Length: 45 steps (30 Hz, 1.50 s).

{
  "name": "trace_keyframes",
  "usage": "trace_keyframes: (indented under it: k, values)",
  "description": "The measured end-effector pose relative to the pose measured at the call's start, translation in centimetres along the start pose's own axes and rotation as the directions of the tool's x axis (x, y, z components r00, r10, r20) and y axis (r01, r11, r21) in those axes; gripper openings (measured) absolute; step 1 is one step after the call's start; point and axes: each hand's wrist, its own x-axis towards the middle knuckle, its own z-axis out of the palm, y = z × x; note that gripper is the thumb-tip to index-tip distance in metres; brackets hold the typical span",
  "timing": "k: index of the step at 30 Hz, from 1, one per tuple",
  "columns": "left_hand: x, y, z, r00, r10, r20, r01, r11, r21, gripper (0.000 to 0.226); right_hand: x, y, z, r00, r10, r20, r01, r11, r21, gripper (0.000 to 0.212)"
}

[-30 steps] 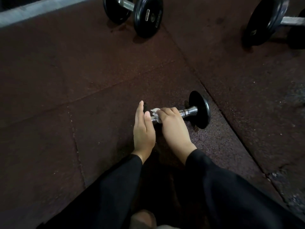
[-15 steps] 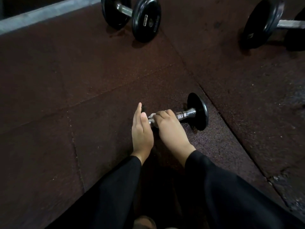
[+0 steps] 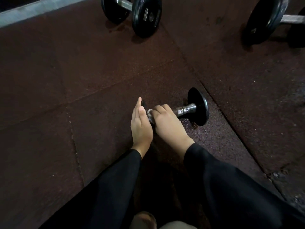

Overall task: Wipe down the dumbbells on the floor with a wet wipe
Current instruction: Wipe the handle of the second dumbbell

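Observation:
A small dumbbell (image 3: 189,109) with black end plates and a chrome handle lies on the dark rubber floor (image 3: 82,80) in the middle of the head view. My left hand (image 3: 140,124) lies flat with straight fingers against its left end plate, which is mostly hidden. My right hand (image 3: 166,121) curls round the left part of the handle with a white wet wipe (image 3: 149,113) under its fingers; only a bit of the wipe shows between the two hands.
A larger black dumbbell (image 3: 145,15) lies at the top centre, another (image 3: 270,20) at the top right. A grey ledge (image 3: 41,12) runs along the top left. Seams cross the floor mats; the mat at the right edge looks worn.
My right hand with the wipe has slid a little along the handle towards the left end. The left hand has stayed against the end plate.

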Motion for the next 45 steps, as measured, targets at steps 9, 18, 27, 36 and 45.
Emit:
trace_keyframes:
  k: [9, 18, 27, 36, 45]
  values:
    - [-0.4, -0.2, -0.1, 1.000, 0.005, -0.005, -0.005, 1.000, 0.015, 0.042, -1.7, 1.0, 1.6, 0.995, 0.003, -0.097, -0.013, 0.994, -0.104, 0.039]
    - [-0.1, -0.5, -0.1, 1.000, -0.007, 0.002, 0.007, 1.000, 0.005, 0.041, 0.1, -0.7, 1.1, 0.983, 0.115, -0.143, -0.114, 0.993, 0.015, 0.014]
    - [-0.2, -0.3, 0.0, 1.000, 0.000, -0.001, 0.000, 1.000, -0.007, 0.041, -0.2, 1.8, 0.1, 0.986, 0.128, -0.109, -0.129, 0.992, -0.004, 0.029]
    - [0.0, -0.6, 0.1, 0.999, -0.002, -0.033, 0.001, 1.000, -0.029, 0.042, -0.2, -0.2, 1.2, 0.993, 0.065, -0.102, -0.051, 0.990, 0.135, 0.031]
    - [0.3, -0.5, 0.2, 0.999, 0.001, -0.051, -0.002, 1.000, -0.012, 0.040, 0.6, -0.3, 0.3, 0.986, 0.048, -0.158, -0.039, 0.998, 0.057, 0.020]
